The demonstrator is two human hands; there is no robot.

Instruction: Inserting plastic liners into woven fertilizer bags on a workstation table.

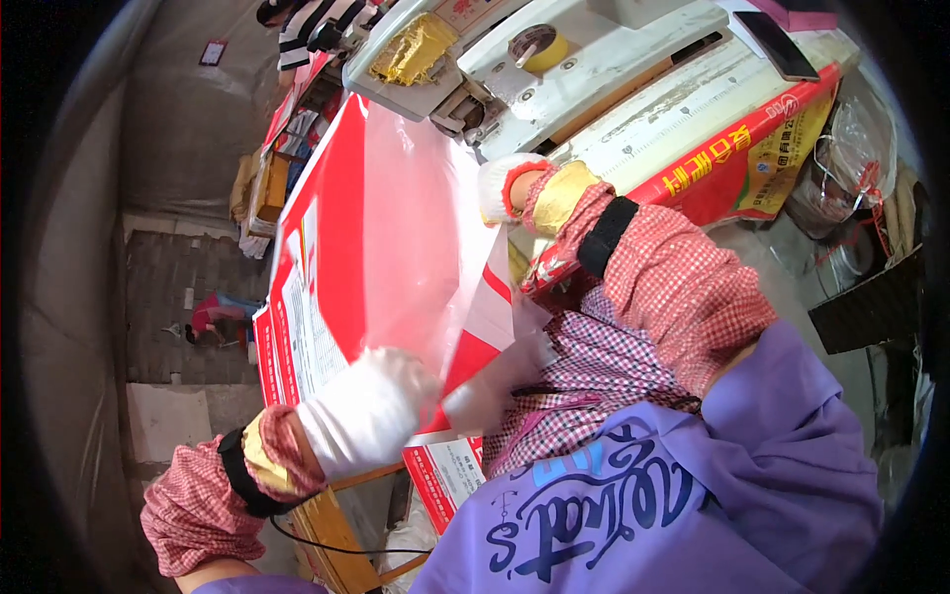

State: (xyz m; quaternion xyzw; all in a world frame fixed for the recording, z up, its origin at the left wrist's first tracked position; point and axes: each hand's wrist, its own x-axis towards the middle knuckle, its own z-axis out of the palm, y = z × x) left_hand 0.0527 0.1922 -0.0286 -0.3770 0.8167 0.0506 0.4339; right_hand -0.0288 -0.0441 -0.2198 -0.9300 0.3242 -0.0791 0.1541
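A large red and white printed plastic bag (pixel 327 247) with a translucent pinkish liner lies stretched in front of me. My left hand (pixel 371 411), in a white glove, is closed on the bag's near edge at the lower middle. My right hand (pixel 498 186), also in a white glove, grips the bag's far edge right beside the white machine (pixel 594 69); its fingers are partly hidden by the film. Both forearms wear red checked sleeve covers with black straps.
The white machine carries a yellow tape roll (pixel 542 48), and a dark phone (pixel 782 45) lies behind it. More red printed bags (pixel 732 158) lie under my right arm. A person in a striped sleeve (pixel 307 25) works at the top. A wooden frame (pixel 336 544) stands below.
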